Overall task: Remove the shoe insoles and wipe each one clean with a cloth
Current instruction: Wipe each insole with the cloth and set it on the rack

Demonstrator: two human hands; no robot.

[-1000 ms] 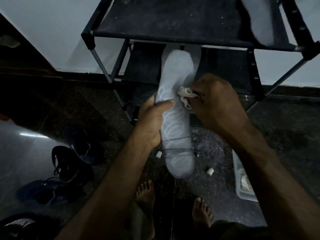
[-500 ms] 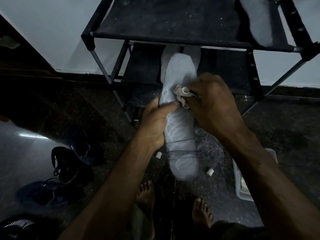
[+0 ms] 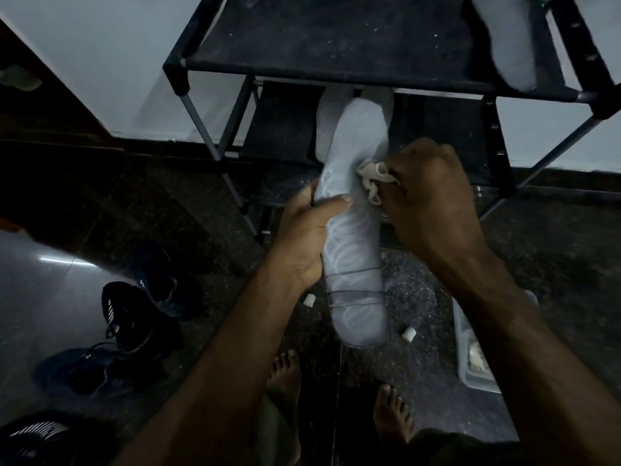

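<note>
1. Floor (image 3: 84,203): dark speckled stone w/ a paler glossy patch at the left edge; person stands barefoot at the bottom edge
2. Shoe rack (image 3: 336,67): black frame w/ fabric shelves, against the pale wall at the top; top shelf dusty
3. Dark shoes (image 3: 134,314): heaped on the floor's left side, well apart from the rack; one more at the bottom-left corner
4. Insole (image 3: 353,230): pale grey, held in the air in front of the rack's lower shelves, toe end up, heel end down over the floor
5. Second insole (image 3: 507,42): lies on the rack's top shelf near its right edge
5b. Third pale insole (image 3: 324,126) on a lower shelf, partly behind the held one
6. Clear tray (image 3: 470,371): on the floor at right, mostly hidden by the right forearm; contents unclear
7. Left hand (image 3: 302,237): closed round the held insole's left edge at mid-length, thumb pressed across its face
8. Right hand (image 3: 430,203): fingers curled tight, pinching the cloth against the insole's right side
9. Cloth (image 3: 373,178): small, off-white, bunched, touching the insole just above the left thumb
10. Two small white bits (image 3: 409,334): on the floor, one each side of the heel end
</note>
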